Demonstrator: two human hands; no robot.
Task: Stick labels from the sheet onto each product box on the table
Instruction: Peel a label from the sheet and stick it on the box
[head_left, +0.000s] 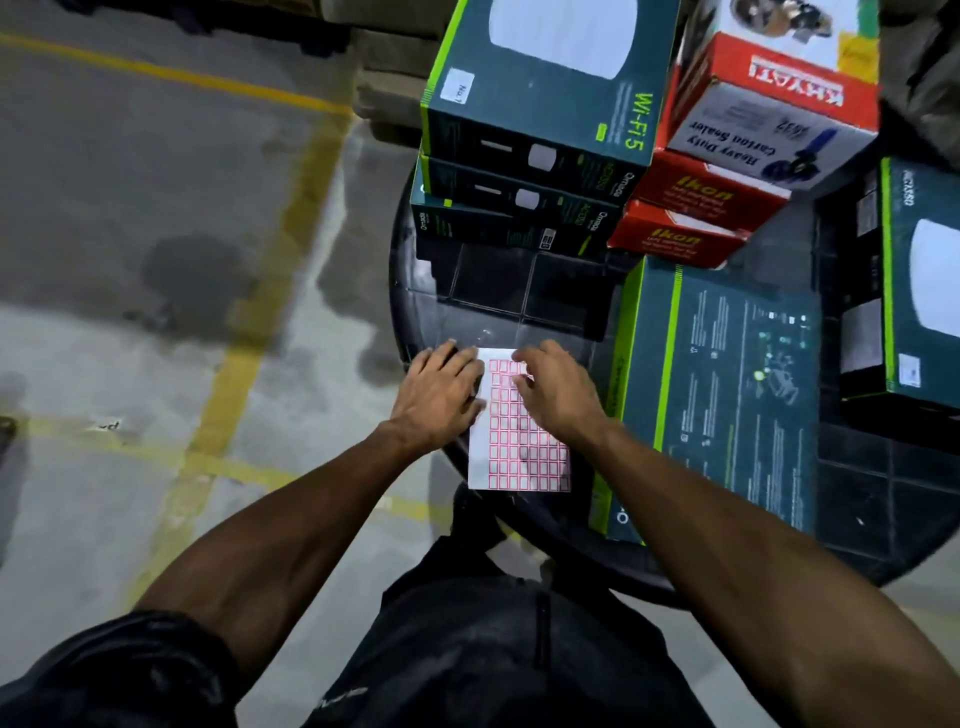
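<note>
Label sheet (519, 441) (white, with a red-bordered grid) is laid at the near edge of the dark round surface (488, 296), just beside a flat teal box (727, 395). Its left side is pressed by the left hand (441, 389), fingers straight; the right hand (558, 389) is curled over its top, fingertips hidden, so a pinch cannot be told.

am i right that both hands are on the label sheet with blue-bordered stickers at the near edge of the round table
Not quite: the sticker borders are red, not blue. The head view shows the left hand and the right hand on the label sheet, which lies at the near edge of the round table.
</note>
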